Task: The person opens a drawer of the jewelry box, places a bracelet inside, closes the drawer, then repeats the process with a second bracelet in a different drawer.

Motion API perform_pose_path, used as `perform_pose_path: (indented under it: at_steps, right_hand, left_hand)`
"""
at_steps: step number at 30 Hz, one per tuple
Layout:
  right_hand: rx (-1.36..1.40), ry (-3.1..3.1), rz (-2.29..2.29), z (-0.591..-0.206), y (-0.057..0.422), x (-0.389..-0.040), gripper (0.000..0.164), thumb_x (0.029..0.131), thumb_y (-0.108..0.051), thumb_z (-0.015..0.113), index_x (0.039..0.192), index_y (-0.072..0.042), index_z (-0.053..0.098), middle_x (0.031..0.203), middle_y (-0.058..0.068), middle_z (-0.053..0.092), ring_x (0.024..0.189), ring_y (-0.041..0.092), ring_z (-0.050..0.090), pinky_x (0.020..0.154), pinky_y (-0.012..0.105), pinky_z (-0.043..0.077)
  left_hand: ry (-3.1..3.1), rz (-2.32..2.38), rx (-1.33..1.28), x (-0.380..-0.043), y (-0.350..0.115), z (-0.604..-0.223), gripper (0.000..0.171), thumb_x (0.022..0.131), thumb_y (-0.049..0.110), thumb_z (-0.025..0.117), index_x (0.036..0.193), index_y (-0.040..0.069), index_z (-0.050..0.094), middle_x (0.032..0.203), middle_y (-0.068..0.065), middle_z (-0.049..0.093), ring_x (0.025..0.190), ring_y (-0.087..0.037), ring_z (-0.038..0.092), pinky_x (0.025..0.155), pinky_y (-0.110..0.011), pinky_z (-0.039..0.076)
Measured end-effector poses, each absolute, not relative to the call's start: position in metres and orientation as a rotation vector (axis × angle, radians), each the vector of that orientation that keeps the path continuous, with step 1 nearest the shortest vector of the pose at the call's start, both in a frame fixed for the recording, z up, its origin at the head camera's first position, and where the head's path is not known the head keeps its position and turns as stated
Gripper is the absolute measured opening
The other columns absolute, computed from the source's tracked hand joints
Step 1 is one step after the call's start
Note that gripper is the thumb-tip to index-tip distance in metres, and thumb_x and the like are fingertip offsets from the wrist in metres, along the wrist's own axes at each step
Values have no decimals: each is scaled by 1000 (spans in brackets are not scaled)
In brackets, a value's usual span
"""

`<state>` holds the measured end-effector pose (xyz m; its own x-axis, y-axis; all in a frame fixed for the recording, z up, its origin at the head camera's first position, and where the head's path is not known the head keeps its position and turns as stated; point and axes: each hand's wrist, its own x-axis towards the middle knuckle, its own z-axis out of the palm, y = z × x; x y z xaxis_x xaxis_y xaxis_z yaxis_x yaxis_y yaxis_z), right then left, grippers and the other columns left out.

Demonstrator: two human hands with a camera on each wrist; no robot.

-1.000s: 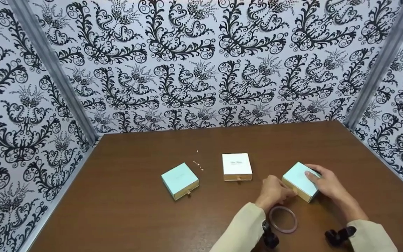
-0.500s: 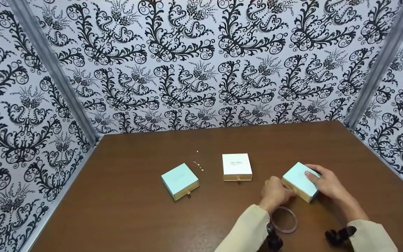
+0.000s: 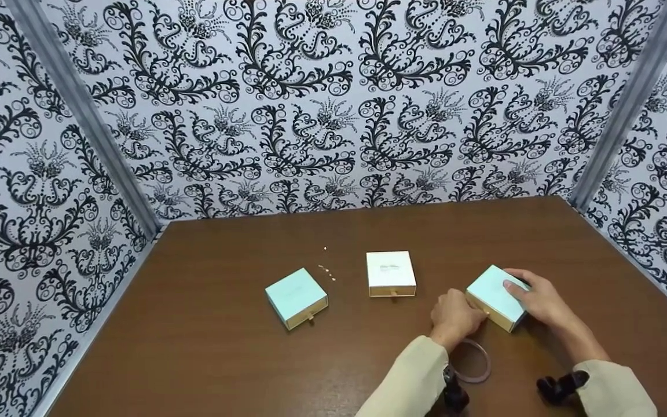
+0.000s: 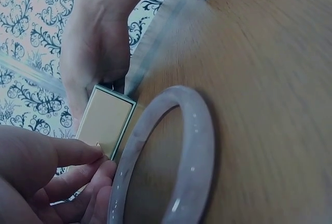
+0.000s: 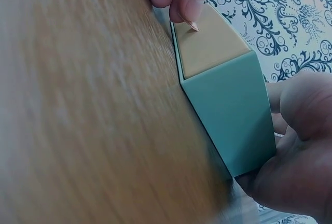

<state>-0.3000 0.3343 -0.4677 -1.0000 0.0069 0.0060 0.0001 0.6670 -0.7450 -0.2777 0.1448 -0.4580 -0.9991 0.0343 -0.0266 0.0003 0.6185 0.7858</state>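
Observation:
A mint-green drawer box (image 3: 494,294) with a gold-coloured front lies on the table at the right. My right hand (image 3: 542,298) grips its far right side, the thumb on top. At the front, my left hand (image 3: 455,317) pinches the small ribbon pull tab (image 5: 192,25) between thumb and finger. The gold drawer front (image 4: 105,117) sits flush in its sleeve. Just below my left wrist lies a translucent pale pink bangle (image 4: 199,151), flat on the wood and partly hidden by that wrist in the head view.
Left of my hands stand a white drawer box (image 3: 390,269) and, farther left, another mint-green drawer box (image 3: 297,294). Several tiny pale bits (image 3: 326,270) lie between them. Patterned panels (image 3: 333,116) rise behind and beside the brown table (image 3: 206,347).
My left hand and wrist have shifted slightly to the right at the box's front, covering more of the bangle. The right hand keeps its grip, and the box stays in place.

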Motion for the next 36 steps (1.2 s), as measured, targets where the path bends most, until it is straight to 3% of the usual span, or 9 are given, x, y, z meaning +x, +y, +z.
perform_pose_path:
  at_steps: [15, 22, 36]
  right_hand:
    - [-38, -2891, 1302, -467, 337, -297, 63, 106, -41, 46, 148, 5, 40, 147, 36, 41, 113, 39, 48, 88, 34, 38]
    - [-12, -2874, 1309, -467, 337, -296, 60, 106, -39, 47, 146, 5, 43, 143, 34, 46, 105, 28, 51, 77, 22, 41]
    - [-28, -2856, 1348, -466, 334, -299, 58, 106, -36, 48, 146, 6, 43, 143, 34, 45, 103, 28, 52, 76, 21, 41]
  left_hand:
    - [2759, 1320, 58, -272, 145, -456, 48, 83, 22, 82, 49, 13, 49, 47, 7, 37, 50, -10, 41, 58, -25, 38]
    - [2821, 1248, 39, -270, 146, -455, 43, 78, 27, 86, 51, 14, 56, 50, 7, 45, 57, -9, 46, 65, -26, 47]
    - [2735, 1359, 63, -271, 140, -454, 42, 79, 17, 84, 50, 12, 54, 47, 6, 39, 51, -10, 44, 51, -23, 36]
